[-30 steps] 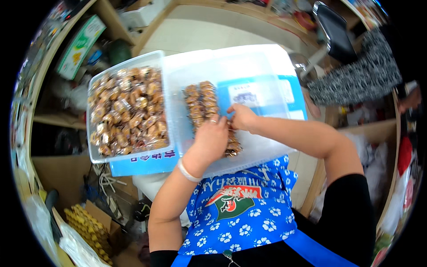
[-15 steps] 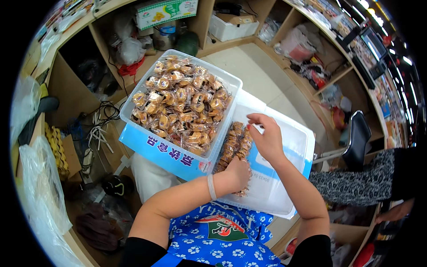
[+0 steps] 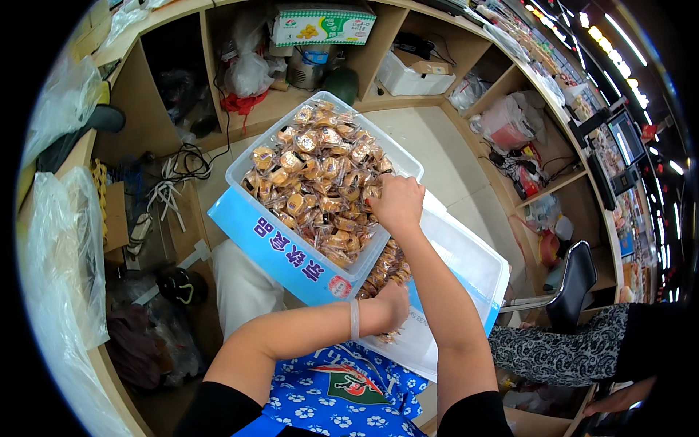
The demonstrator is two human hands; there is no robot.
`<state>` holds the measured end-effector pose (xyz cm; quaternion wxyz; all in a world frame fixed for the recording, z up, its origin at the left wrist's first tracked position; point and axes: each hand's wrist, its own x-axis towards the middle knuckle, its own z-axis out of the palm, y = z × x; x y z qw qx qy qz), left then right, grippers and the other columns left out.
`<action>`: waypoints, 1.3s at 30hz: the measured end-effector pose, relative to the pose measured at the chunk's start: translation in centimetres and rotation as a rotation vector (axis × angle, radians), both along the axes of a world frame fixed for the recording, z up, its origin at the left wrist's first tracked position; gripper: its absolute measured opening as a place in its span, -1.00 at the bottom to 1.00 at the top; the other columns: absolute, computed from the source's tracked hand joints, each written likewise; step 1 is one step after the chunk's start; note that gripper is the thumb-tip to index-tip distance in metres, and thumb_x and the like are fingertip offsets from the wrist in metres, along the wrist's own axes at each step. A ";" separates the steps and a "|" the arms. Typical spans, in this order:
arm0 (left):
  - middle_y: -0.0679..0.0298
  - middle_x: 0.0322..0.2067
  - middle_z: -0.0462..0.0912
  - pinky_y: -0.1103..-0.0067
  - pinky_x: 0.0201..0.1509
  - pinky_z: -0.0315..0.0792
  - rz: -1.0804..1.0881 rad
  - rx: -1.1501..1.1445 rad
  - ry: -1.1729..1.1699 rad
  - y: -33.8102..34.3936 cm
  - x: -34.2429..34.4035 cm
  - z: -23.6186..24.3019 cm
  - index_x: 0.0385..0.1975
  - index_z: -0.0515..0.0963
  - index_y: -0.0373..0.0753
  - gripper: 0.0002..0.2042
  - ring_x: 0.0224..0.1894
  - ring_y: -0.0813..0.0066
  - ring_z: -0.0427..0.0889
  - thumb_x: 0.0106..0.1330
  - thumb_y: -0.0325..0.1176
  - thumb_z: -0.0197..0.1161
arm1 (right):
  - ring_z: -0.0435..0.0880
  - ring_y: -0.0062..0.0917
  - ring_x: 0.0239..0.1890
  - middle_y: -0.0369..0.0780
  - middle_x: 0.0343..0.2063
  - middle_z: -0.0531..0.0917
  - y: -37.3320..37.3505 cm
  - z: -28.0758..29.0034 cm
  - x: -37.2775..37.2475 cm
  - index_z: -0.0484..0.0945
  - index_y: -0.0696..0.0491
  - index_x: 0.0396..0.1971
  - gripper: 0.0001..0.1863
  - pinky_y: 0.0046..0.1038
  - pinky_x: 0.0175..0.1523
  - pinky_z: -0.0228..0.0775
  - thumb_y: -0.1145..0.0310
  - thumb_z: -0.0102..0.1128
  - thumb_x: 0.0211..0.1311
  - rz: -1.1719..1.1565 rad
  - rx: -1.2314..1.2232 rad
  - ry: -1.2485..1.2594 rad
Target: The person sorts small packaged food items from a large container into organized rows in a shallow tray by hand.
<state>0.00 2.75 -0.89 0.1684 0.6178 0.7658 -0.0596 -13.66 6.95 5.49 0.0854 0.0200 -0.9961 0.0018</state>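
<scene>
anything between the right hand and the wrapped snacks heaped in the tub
Nothing visible: the right hand already reaches over the side wall of the tub, fingertips at the edge of the wrapped snacks, and no lid covers them.

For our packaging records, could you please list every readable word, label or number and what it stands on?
I won't copy wording; printing stands here:
Blue carton: large purple characters, clear; red emblem, too small to read.
Green-and-white box: lettering, too blurred.
Apron: emblem and white lettering, folded.
Wrapped pieces: too small to read.
</scene>
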 end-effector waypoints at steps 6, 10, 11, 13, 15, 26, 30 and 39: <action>0.35 -0.05 0.66 0.36 -0.06 0.40 0.077 0.033 0.010 -0.1 0.4 -0.1 -0.15 0.71 -0.07 -0.77 0.10 0.33 0.53 0.31 -0.30 0.14 | 0.64 -0.34 -0.34 -0.20 -0.36 0.63 0.2 0.6 3.0 0.68 0.08 -0.26 -0.69 -0.35 -0.18 0.49 0.45 0.47 -0.11 0.068 -0.505 0.058; 0.28 0.01 0.66 0.31 0.04 0.38 0.148 0.227 -0.056 0.8 0.4 -3.0 -0.04 0.68 -0.11 -0.70 0.13 0.29 0.50 0.27 -0.28 0.19 | 0.65 -0.36 -0.29 -0.20 -0.31 0.60 -0.4 -0.3 5.5 0.66 0.11 -0.30 -0.71 -0.41 -0.19 0.53 0.65 0.38 -0.12 0.240 -0.774 0.152; 0.28 -0.02 0.66 0.32 0.04 0.39 0.230 0.405 -0.028 1.5 0.8 -6.2 -0.03 0.66 -0.11 -0.70 0.11 0.32 0.53 0.27 -0.31 0.17 | 0.64 -0.38 -0.31 -0.19 -0.33 0.58 -0.9 -0.3 5.8 0.65 0.14 -0.31 -0.71 -0.45 -0.21 0.53 0.70 0.37 -0.13 0.276 -0.855 0.158; 0.27 -0.05 0.66 0.33 0.06 0.41 0.253 0.504 0.008 1.9 1.2 -8.2 0.00 0.62 -0.12 -0.69 0.09 0.35 0.55 0.27 -0.34 0.15 | 0.66 -0.37 -0.29 -0.18 -0.30 0.60 -1.1 -0.5 6.1 0.65 0.15 -0.32 -0.71 -0.44 -0.18 0.55 0.73 0.32 -0.12 0.420 -0.724 0.230; 0.26 -0.04 0.65 0.33 0.08 0.40 0.261 0.538 -0.038 2.1 1.2 -8.2 0.01 0.62 -0.13 -0.68 0.10 0.34 0.54 0.27 -0.34 0.15 | 0.67 -0.37 -0.26 -0.17 -0.25 0.61 -1.0 -1.1 6.5 0.65 0.16 -0.32 -0.71 -0.43 -0.16 0.56 0.74 0.27 -0.11 0.529 -0.639 0.249; 0.21 0.04 0.62 0.33 0.16 0.37 0.161 0.239 -0.037 1.2 0.8 -4.4 0.04 0.60 -0.15 -0.66 0.14 0.28 0.53 0.26 -0.35 0.14 | 0.68 -0.32 -0.23 -0.16 -0.09 0.67 -1.4 -0.1 6.8 0.62 0.09 -0.12 -0.67 -0.43 -0.14 0.58 0.59 0.27 0.05 0.281 -0.961 -0.172; 0.20 0.08 0.61 0.32 0.19 0.35 0.067 -0.002 -0.089 -0.2 0.1 0.3 0.05 0.60 -0.16 -0.65 0.17 0.26 0.52 0.26 -0.35 0.13 | 0.64 -0.48 -0.03 -0.18 -0.03 0.64 -0.7 0.7 6.9 0.58 0.03 0.03 -0.55 -0.48 -0.05 0.59 0.59 0.27 0.08 0.555 -0.580 -0.123; 0.28 -0.08 0.69 0.33 0.01 0.36 0.109 0.105 -0.081 1.0 0.4 -3.1 -0.09 0.72 -0.11 -0.71 0.11 0.25 0.52 0.22 -0.23 0.26 | 0.70 -0.53 -0.13 -0.18 -0.11 0.70 0.4 -0.5 4.4 0.53 0.27 0.06 -0.65 -0.50 -0.03 0.63 0.65 0.16 0.26 0.047 -1.446 -0.503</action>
